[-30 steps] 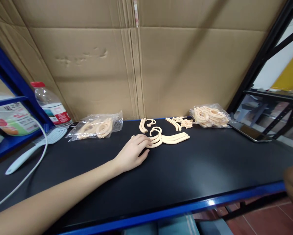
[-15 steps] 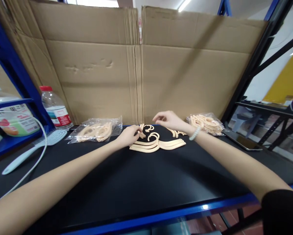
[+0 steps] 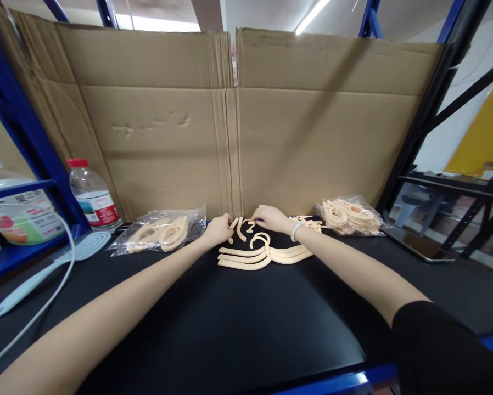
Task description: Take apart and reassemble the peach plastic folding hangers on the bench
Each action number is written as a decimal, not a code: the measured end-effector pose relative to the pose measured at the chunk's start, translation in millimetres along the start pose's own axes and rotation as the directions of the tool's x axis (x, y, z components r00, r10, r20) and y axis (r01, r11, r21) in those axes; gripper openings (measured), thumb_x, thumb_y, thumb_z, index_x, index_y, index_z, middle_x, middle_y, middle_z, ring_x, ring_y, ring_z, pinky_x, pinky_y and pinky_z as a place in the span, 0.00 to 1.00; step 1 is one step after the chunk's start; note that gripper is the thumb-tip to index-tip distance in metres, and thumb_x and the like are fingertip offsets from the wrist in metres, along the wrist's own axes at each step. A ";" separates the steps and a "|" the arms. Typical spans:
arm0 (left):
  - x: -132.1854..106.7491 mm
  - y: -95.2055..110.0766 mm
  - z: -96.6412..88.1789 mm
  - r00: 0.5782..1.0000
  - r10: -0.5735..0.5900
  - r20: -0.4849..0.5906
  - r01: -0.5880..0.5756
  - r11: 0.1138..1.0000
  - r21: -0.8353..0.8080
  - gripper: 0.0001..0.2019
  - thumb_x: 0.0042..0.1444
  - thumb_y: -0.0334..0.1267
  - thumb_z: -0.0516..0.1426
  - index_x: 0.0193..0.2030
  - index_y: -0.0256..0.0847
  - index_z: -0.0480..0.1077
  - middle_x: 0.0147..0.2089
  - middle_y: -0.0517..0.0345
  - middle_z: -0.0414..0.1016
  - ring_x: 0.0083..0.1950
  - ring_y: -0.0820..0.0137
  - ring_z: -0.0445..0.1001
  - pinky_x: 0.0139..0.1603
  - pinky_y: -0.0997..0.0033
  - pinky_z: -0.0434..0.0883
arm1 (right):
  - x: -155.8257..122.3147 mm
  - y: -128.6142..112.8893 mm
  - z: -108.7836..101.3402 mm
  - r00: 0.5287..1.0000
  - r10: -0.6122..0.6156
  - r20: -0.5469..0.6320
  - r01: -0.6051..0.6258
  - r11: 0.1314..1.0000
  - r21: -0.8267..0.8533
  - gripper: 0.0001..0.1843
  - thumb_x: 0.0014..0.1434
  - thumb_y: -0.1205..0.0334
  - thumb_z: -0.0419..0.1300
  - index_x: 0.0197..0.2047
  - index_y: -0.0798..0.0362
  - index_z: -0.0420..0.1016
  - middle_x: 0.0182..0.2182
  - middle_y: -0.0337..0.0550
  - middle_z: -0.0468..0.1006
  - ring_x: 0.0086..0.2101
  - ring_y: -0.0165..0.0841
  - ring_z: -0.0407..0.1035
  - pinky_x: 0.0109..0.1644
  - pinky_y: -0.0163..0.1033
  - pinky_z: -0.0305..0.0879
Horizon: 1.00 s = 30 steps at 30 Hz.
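My left hand (image 3: 217, 230) is closed at the far side of the black table, its fingertips on a short curved beige hanger arm (image 3: 233, 224). Beside that piece lies another hanger arm (image 3: 241, 230). My right hand (image 3: 273, 218), with a beaded bracelet (image 3: 296, 230) on its wrist, reaches down with fingers pinched at a small beige hanger hook (image 3: 251, 225); the fingertips partly hide the grip. Nearer to me, several beige hangers (image 3: 246, 260) lie stacked with their arms spread and hooks pointing away. Further loose beige pieces (image 3: 312, 224) lie behind my right wrist.
Clear bags of beige parts lie at left (image 3: 160, 233) and right (image 3: 349, 214). A pale blue hairbrush (image 3: 82, 247), a white cable (image 3: 61, 282) and a red-capped bottle (image 3: 93, 195) stand left. A dark phone-like slab (image 3: 419, 244) lies right. Cardboard (image 3: 168, 137) walls the back.
My right hand has come down and left from above the table to the small hook. My left hand has shifted slightly left and away, onto the hanger arm. The view has tilted up.
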<state>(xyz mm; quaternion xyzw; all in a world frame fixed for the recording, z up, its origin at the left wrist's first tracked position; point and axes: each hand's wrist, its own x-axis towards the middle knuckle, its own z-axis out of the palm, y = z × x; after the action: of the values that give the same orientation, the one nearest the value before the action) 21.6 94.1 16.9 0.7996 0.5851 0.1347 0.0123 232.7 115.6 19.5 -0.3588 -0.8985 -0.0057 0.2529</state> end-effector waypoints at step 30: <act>-125.3 51.8 -1.0 0.985 0.167 0.033 -0.007 0.236 -0.972 0.11 0.56 0.38 0.60 0.34 0.40 0.60 0.38 0.58 0.74 0.36 0.73 0.74 0.41 0.69 0.73 | -125.2 -104.1 -14.1 0.855 0.513 0.074 -0.225 0.240 0.944 0.14 0.55 0.57 0.65 0.43 0.55 0.74 0.29 0.41 0.73 0.25 0.26 0.67 0.22 0.30 0.62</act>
<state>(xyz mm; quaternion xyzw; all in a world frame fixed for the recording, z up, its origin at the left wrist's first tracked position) 34.7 -40.0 1.8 0.6601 0.3301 0.4146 0.5324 248.5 -44.7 -7.8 -0.3475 -0.5843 0.5217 0.5155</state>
